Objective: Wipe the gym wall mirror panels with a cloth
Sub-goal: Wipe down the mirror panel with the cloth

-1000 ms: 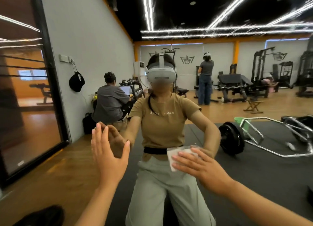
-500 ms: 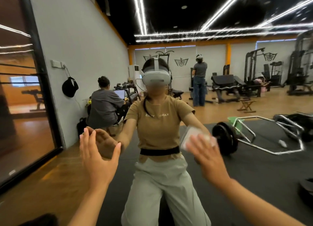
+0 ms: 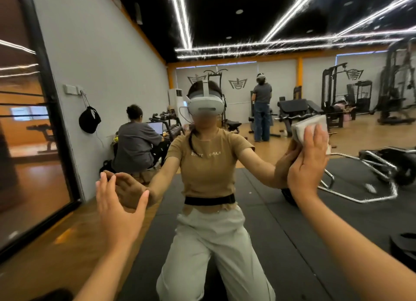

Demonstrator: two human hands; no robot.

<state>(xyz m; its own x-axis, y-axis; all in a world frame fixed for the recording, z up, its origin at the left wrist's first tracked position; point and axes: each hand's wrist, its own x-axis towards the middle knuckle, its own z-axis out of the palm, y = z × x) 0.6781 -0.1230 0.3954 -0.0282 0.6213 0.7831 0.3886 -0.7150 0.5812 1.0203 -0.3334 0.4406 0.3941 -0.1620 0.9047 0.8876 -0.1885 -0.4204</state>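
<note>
The wall mirror (image 3: 258, 222) fills nearly the whole view and reflects the gym and my own body. My right hand (image 3: 309, 158) presses a folded white cloth (image 3: 308, 126) flat against the glass at the right, fingers straight and pointing up. The cloth shows above and beside my fingers. My left hand (image 3: 117, 208) is held flat and open at the glass lower left, palm meeting its own reflection. It holds nothing.
A dark-framed glass panel (image 3: 27, 143) stands at the left edge beside the mirror. The reflection shows a seated person (image 3: 135, 145) at a laptop, a standing person (image 3: 262, 107), weight machines, a barbell frame (image 3: 371, 174) on black mats, and wooden floor.
My right hand has slid the cloth up and to the right across the mirror, from waist height to shoulder height. My left hand has stayed flat at about the same spot.
</note>
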